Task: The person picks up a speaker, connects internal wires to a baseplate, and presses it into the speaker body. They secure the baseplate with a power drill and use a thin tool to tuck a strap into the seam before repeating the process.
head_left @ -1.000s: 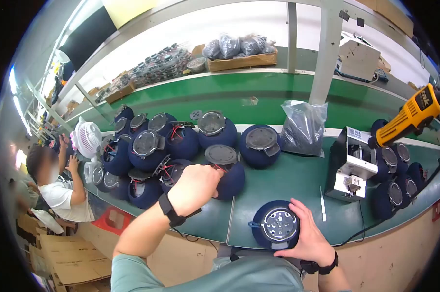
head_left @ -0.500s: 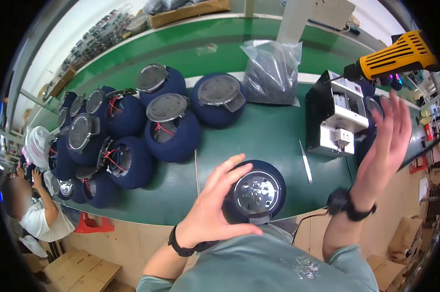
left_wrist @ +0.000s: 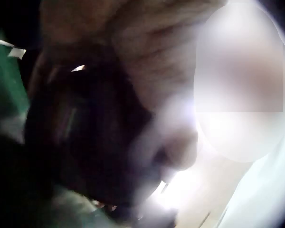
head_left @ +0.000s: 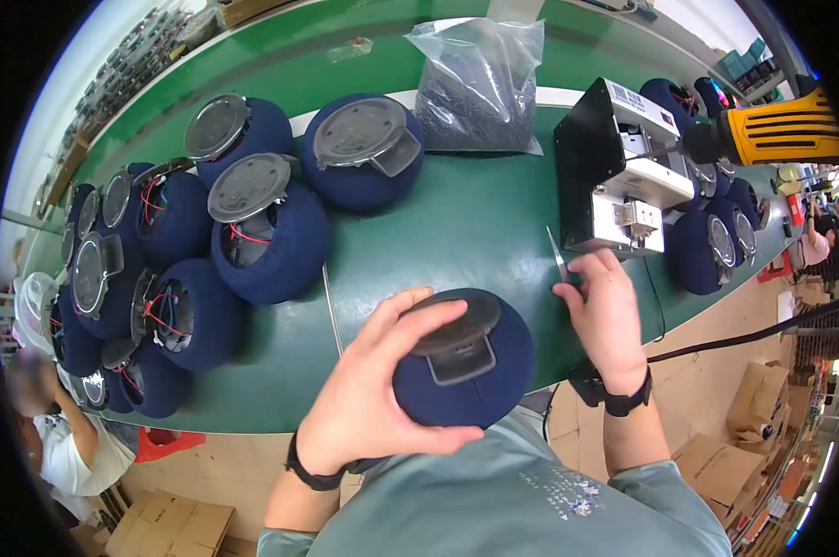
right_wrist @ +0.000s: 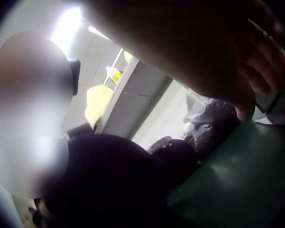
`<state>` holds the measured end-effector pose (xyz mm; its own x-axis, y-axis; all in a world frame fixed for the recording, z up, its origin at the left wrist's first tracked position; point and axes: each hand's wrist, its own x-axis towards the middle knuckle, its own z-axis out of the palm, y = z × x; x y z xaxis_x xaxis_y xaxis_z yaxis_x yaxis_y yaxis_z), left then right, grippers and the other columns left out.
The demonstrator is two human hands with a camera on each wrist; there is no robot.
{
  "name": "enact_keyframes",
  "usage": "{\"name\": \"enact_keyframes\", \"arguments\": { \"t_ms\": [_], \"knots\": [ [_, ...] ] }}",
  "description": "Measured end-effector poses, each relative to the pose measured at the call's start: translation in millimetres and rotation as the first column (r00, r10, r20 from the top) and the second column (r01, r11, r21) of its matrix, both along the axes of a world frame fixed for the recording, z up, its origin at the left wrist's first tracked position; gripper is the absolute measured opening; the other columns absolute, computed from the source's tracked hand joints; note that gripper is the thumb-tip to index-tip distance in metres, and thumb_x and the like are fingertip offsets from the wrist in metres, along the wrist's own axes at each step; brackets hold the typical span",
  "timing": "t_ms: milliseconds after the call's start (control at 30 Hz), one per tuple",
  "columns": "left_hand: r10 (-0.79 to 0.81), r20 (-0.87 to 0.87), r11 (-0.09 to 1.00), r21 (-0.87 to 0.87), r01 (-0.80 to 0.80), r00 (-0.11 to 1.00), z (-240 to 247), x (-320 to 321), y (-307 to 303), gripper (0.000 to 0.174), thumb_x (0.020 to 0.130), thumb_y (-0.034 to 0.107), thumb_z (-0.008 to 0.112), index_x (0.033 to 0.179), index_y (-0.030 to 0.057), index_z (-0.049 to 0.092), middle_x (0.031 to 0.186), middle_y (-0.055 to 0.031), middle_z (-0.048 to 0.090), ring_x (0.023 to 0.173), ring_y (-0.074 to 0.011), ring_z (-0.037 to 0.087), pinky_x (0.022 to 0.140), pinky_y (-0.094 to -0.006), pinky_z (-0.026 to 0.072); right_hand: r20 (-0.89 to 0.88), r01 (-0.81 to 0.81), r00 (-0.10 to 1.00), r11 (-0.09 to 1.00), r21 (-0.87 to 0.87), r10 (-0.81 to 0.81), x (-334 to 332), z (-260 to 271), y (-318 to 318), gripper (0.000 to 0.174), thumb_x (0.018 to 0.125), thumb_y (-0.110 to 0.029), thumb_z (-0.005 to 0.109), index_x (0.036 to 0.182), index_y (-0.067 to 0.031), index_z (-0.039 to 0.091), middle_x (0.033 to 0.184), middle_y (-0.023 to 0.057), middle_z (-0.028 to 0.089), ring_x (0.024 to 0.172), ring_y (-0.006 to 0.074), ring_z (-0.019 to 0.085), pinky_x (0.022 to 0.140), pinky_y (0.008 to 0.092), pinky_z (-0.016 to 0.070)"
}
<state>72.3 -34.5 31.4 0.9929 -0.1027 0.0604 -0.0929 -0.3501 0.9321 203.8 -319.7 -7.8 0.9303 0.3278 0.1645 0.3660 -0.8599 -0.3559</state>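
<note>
My left hand [head_left: 368, 381] grips a round, navy fabric-covered speaker [head_left: 480, 381] at the front of the bench, thumb low in front and fingers over its top. The speaker is tilted, its dark round cover [head_left: 466, 320] and bracket facing up. In the left wrist view the speaker is a dark mass [left_wrist: 85, 133] under the hand. To its right, my right hand [head_left: 607, 320] pinches the lower end of slim, pointed tweezers [head_left: 555, 249] low over the green bench. The right wrist view shows that hand [right_wrist: 194, 52] dark and close; the tweezers are hard to make out there.
Several similar speakers [head_left: 271, 237], some with red wires hanging out, crowd the left. A bag of dark small parts [head_left: 475, 102] stands behind. A black-and-white machine [head_left: 614, 176] and a yellow power screwdriver [head_left: 786, 130] are at the right, with more speakers [head_left: 698, 251] beyond.
My left hand has come from the left-hand speakers to the front one, which has tilted. My right hand let go of it, rose to the right, then came down to the tweezers. The view has shifted.
</note>
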Motion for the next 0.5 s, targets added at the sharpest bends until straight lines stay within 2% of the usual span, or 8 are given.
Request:
{"name": "enact_keyframes", "arguments": {
  "t_ms": [100,167,200,300,367,400,433,500],
  "knots": [
    [-0.011,-0.081,0.995,-0.100,0.003,0.997,5,7,1,0.106,0.053,0.031,0.105,0.147,0.0043,0.064,0.148,-0.0219,0.061,0.139,-0.0373,0.062,0.118,-0.0456,0.0469,-0.099,-0.069,0.992,0.993,0.097,0.078,2,-4,-3,0.016,0.091,0.002,0.077,0.102,0.0030,0.066,0.097,0.0222,0.068,0.091,0.0427,0.069,0.080,0.0496,0.0541],
    [-0.004,-0.038,0.998,-0.065,0.002,0.999,2,9,1,0.106,0.054,0.032,0.105,0.147,0.0033,0.064,0.149,-0.0209,0.062,0.139,-0.0353,0.062,0.118,-0.0441,0.0465,-0.353,-0.062,0.928,0.983,0.172,0.120,6,1,-4,0.015,0.091,0.007,0.074,0.103,0.0025,0.066,0.096,0.0209,0.065,0.090,0.0434,0.066,0.082,0.0503,0.0532],
    [-0.002,-0.011,0.998,-0.069,0.001,1.000,0,8,1,0.105,0.054,0.031,0.105,0.147,0.0035,0.065,0.149,-0.0212,0.062,0.139,-0.0357,0.062,0.118,-0.0441,0.0463,-0.353,-0.066,0.927,0.983,0.173,0.125,6,6,-2,0.015,0.091,0.007,0.074,0.103,0.0025,0.066,0.096,0.0209,0.065,0.090,0.0434,0.066,0.082,0.0503,0.0532],
    [0.006,0.029,0.997,-0.082,-0.004,1.000,-3,7,0,0.104,0.054,0.031,0.104,0.147,0.0041,0.065,0.149,-0.0223,0.061,0.138,-0.0367,0.062,0.118,-0.0442,0.0462,-0.379,-0.118,0.908,0.978,0.174,0.177,4,25,1,0.013,0.093,0.010,0.068,0.103,0.0017,0.067,0.102,0.0163,0.064,0.089,0.0338,0.068,0.080,0.0466,0.0538],
    [0.023,0.033,0.996,-0.091,-0.020,0.999,-5,5,0,0.104,0.054,0.031,0.104,0.147,0.0044,0.065,0.148,-0.0231,0.061,0.138,-0.0374,0.062,0.117,-0.0443,0.0463,-0.370,-0.003,0.898,0.842,0.539,0.240,-7,43,0,0.015,0.097,0.011,0.063,0.107,0.0010,0.066,0.113,0.0122,0.064,0.088,0.0223,0.070,0.075,0.0412,0.0551],
    [0.024,0.046,0.996,-0.087,-0.020,0.999,-5,5,-1,0.104,0.054,0.031,0.104,0.147,0.0047,0.065,0.148,-0.0241,0.061,0.138,-0.0381,0.062,0.117,-0.0447,0.0464,-0.345,0.015,0.880,0.707,0.707,0.327,-16,55,5,0.015,0.102,0.010,0.060,0.113,0.0011,0.064,0.119,0.0128,0.063,0.090,0.0177,0.070,0.073,0.0334,0.0570],
    [0.022,0.061,0.997,-0.081,-0.016,0.998,-5,5,-1,0.104,0.054,0.031,0.104,0.147,0.0050,0.065,0.148,-0.0250,0.061,0.138,-0.0389,0.062,0.117,-0.0451,0.0466,-0.350,0.012,0.875,0.708,0.706,0.335,-24,63,14,0.015,0.102,0.010,0.060,0.113,0.0011,0.064,0.119,0.0128,0.063,0.090,0.0177,0.070,0.073,0.0334,0.0570],
    [0.026,0.070,0.997,-0.080,-0.020,0.997,-6,5,-1,0.104,0.054,0.031,0.104,0.147,0.0053,0.066,0.147,-0.0253,0.061,0.138,-0.0390,0.061,0.116,-0.0453,0.0468,-0.215,0.048,0.902,0.409,0.911,0.373,-41,75,33,0.014,0.105,0.008,0.058,0.117,0.0025,0.062,0.116,0.0173,0.063,0.084,0.0227,0.072,0.073,0.0314,0.0595]
  ]
}}
